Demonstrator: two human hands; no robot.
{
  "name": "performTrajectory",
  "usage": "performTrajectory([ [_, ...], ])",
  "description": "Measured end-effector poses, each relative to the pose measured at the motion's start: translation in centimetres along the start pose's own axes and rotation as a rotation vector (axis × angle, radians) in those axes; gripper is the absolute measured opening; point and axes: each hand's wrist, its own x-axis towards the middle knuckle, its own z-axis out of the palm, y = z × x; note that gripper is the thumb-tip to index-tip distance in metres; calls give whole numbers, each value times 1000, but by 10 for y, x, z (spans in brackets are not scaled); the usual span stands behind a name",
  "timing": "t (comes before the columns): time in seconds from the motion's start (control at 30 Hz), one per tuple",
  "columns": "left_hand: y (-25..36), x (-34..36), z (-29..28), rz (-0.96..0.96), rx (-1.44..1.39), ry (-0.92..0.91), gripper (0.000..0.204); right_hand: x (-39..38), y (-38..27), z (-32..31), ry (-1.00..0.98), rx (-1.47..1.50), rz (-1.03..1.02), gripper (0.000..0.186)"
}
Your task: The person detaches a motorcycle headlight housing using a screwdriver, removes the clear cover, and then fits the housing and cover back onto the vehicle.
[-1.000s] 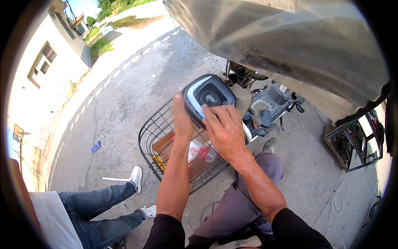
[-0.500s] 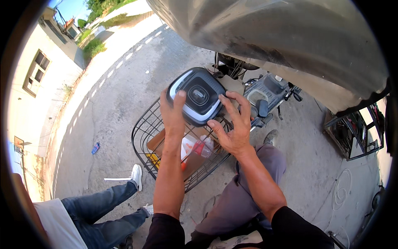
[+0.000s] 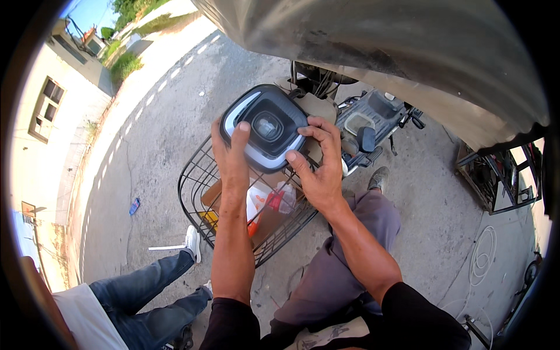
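Between your two hands sits the black headlight unit (image 3: 265,127): left hand (image 3: 231,158) fingers grip its left edge, right hand (image 3: 319,169) fingers clasp its right, above the wire basket (image 3: 195,186).

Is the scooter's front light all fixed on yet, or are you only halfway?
About halfway. The headlight is out of the wire basket and up at the scooter's front. The left hand and right hand both grip it. Loose wires show behind it and it sits tilted, so seating and fastening it seem left.
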Motion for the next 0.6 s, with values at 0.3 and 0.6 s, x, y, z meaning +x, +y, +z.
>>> performTrajectory([
  [0.3, 3, -2, 1, 40, -58, 7, 75, 0, -11, 19, 100, 535, 435, 63],
  [0.6, 6, -1, 2, 63, -107, -22, 69, 2, -32, 18, 166, 776, 732, 57],
])
